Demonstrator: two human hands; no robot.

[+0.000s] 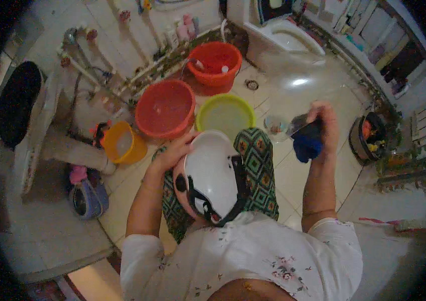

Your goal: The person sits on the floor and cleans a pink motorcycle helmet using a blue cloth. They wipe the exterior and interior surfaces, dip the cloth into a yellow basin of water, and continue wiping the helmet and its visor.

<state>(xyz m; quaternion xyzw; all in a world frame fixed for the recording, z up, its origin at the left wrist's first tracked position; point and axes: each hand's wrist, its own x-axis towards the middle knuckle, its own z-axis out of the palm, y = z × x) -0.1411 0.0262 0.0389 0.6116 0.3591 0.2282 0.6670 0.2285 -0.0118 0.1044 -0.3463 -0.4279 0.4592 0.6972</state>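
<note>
A white and pink helmet (213,169) with black trim lies in my lap, between my knees in patterned green trousers. My left hand (178,150) rests on the helmet's left edge. Out to the right, my right hand (324,122) is closed on a dark blue cloth (308,141), which hangs down below the fingers. Beside the cloth, a small clear bowl (276,126) is on the tiled floor. In front of my knees is a yellow-green basin (226,113) holding liquid.
Beyond the knees stand a red basin (166,109) and an orange-red bucket (214,64). A yellow bucket (124,143) is at the left. A floor drain (251,84) lies beyond the basins. A dark container (369,137) with coloured things sits at the right wall.
</note>
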